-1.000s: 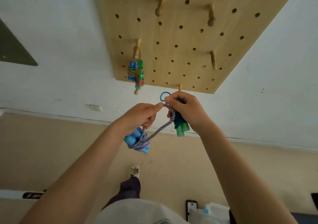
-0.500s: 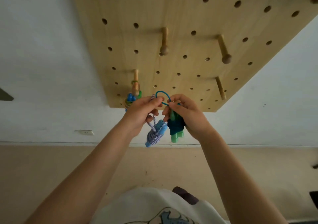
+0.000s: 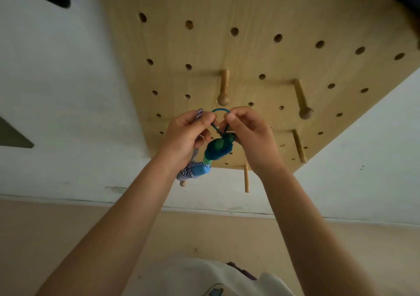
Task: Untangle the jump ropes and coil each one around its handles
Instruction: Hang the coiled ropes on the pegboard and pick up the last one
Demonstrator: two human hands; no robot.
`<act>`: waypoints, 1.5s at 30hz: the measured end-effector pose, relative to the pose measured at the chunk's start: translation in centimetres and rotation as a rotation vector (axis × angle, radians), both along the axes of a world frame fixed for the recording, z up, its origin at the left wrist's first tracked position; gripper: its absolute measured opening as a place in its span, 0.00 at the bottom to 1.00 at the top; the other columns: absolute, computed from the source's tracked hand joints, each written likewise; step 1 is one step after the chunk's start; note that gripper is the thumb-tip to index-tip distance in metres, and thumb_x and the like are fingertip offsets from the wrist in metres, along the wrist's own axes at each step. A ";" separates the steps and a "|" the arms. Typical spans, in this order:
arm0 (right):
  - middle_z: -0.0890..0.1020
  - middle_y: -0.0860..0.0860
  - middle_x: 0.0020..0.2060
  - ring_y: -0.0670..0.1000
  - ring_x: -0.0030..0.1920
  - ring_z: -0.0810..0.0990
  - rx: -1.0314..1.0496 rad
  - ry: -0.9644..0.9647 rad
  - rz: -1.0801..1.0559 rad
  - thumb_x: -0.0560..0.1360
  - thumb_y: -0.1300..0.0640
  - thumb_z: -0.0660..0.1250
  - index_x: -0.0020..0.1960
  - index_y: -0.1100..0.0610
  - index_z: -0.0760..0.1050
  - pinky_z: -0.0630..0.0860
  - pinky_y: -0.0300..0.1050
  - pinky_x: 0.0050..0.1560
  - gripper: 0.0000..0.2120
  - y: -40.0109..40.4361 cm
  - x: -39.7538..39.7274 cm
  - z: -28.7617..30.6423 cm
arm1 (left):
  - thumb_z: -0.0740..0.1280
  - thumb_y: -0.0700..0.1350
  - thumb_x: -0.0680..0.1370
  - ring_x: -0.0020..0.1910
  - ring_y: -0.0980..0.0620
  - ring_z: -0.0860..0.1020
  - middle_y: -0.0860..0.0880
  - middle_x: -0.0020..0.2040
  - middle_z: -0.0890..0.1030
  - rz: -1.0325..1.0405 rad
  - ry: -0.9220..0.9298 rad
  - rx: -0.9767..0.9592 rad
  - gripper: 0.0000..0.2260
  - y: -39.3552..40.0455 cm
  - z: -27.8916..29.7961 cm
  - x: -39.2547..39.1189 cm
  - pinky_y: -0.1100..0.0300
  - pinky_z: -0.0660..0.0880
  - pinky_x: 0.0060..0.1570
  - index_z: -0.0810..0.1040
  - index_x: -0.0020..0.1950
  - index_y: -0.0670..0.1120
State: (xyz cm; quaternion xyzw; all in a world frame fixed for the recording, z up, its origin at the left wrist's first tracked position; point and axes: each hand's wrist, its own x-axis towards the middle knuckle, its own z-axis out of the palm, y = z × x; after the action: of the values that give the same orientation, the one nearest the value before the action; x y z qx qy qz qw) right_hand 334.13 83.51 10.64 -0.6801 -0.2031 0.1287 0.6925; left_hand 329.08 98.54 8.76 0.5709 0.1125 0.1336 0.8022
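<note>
Two bare hands are held up in front of a big light wooden board full of round holes (image 3: 250,52). The left hand (image 3: 186,138) is closed. Its thumb and fingers pinch the end of a twisted purple and white rope (image 3: 199,114), which pokes up at about 12 o'clock from the fist. The rest of that rope is wound around a bright blue plastic handle (image 3: 197,170), which hangs just below the left wrist, at about 6 o'clock from the hand.

The right hand (image 3: 250,136) is closed too. It pinches a thin teal cord loop (image 3: 219,111) that curves over between both hands. The cord runs down to a dark teal bundle with green handles (image 3: 218,150), which hangs between the two hands and touches the blue handle below it.

A round-tipped wooden peg (image 3: 223,91) sticks out of the board at 12 o'clock, just above the loop. Another round-tipped wooden peg (image 3: 303,101) sits at about 2 o'clock from the right hand.
</note>
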 end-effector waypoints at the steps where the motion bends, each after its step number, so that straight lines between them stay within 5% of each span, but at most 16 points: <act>1: 0.81 0.56 0.41 0.53 0.43 0.79 -0.006 -0.031 -0.035 0.79 0.59 0.66 0.51 0.61 0.78 0.77 0.52 0.49 0.06 0.3 0.2 0.4 | 0.68 0.41 0.80 0.27 0.56 0.72 0.50 0.38 0.81 0.015 -0.010 -0.001 0.07 0.0 0.5 0.2 0.66 0.62 0.25 0.81 0.42 0.46; 6: 0.76 0.53 0.36 0.50 0.37 0.73 -0.004 -0.072 -0.218 0.77 0.56 0.70 0.46 0.52 0.80 0.74 0.49 0.43 0.02 1.2 1.1 1.6 | 0.69 0.42 0.79 0.29 0.57 0.74 0.52 0.39 0.81 0.098 -0.016 0.025 0.05 -0.5 2.3 1.5 0.67 0.62 0.26 0.81 0.44 0.47; 14: 0.81 0.50 0.32 0.44 0.31 0.77 0.031 0.016 -0.244 0.78 0.60 0.69 0.47 0.57 0.80 0.75 0.38 0.36 0.02 2.0 2.1 2.2 | 0.68 0.49 0.80 0.27 0.57 0.76 0.50 0.40 0.82 0.185 0.098 0.174 0.08 -0.1 2.9 2.1 0.64 0.65 0.26 0.81 0.43 0.47; 20: 0.77 0.55 0.29 0.49 0.25 0.71 0.047 0.029 -0.303 0.77 0.59 0.70 0.47 0.59 0.72 0.69 0.44 0.27 0.07 0.7 0.6 2.0 | 0.60 0.47 0.84 0.22 0.53 0.65 0.51 0.28 0.69 -0.104 0.076 0.339 0.16 1.3 3.0 -0.8 0.61 0.61 0.25 0.78 0.40 0.45; 23: 0.75 0.57 0.30 0.51 0.26 0.70 0.010 -0.016 -0.208 0.77 0.56 0.70 0.45 0.61 0.74 0.68 0.45 0.28 0.09 -0.3 -0.4 2.1 | 0.59 0.47 0.84 0.23 0.55 0.61 0.53 0.27 0.65 -0.272 0.068 0.312 0.16 1.7 3.7 -1.5 0.61 0.56 0.27 0.78 0.38 0.45; 27: 0.82 0.53 0.43 0.50 0.36 0.78 -0.070 -0.104 0.086 0.78 0.56 0.67 0.55 0.59 0.79 0.74 0.45 0.33 0.09 -0.6 -1.4 2.5 | 0.62 0.47 0.82 0.23 0.55 0.61 0.52 0.27 0.65 -0.375 0.000 0.348 0.16 1.3 5.2 -1.6 0.64 0.58 0.25 0.78 0.36 0.46; 32: 0.80 0.50 0.36 0.51 0.34 0.76 -0.131 -0.091 0.181 0.78 0.61 0.67 0.50 0.62 0.77 0.71 0.43 0.32 0.04 -0.9 -0.8 2.7 | 0.60 0.41 0.83 0.25 0.54 0.62 0.51 0.28 0.66 -0.331 -0.007 0.365 0.16 1.5 5.6 -1.4 0.63 0.58 0.27 0.78 0.36 0.46; 37: 0.77 0.54 0.37 0.50 0.29 0.73 -0.109 -0.061 0.202 0.78 0.60 0.68 0.61 0.60 0.72 0.68 0.42 0.27 0.13 -0.6 -0.6 2.6 | 0.62 0.46 0.78 0.26 0.55 0.62 0.52 0.28 0.65 -0.395 -0.025 0.382 0.12 0.7 5.7 -0.7 0.61 0.57 0.28 0.78 0.36 0.47; 45: 0.75 0.51 0.26 0.50 0.26 0.69 -0.047 -0.098 -0.024 0.79 0.56 0.67 0.50 0.61 0.77 0.66 0.43 0.27 0.07 -0.5 1.8 2.7 | 0.71 0.42 0.77 0.35 0.58 0.80 0.52 0.35 0.82 0.009 -0.039 0.452 0.02 1.7 4.5 0.4 0.66 0.76 0.39 0.81 0.45 0.48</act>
State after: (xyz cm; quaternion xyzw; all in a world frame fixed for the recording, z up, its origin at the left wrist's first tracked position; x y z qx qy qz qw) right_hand 335.97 82.96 13.33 -0.7042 -0.2254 0.0917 0.6670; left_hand 329.51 100.20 13.30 0.7328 0.0667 0.1699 0.6555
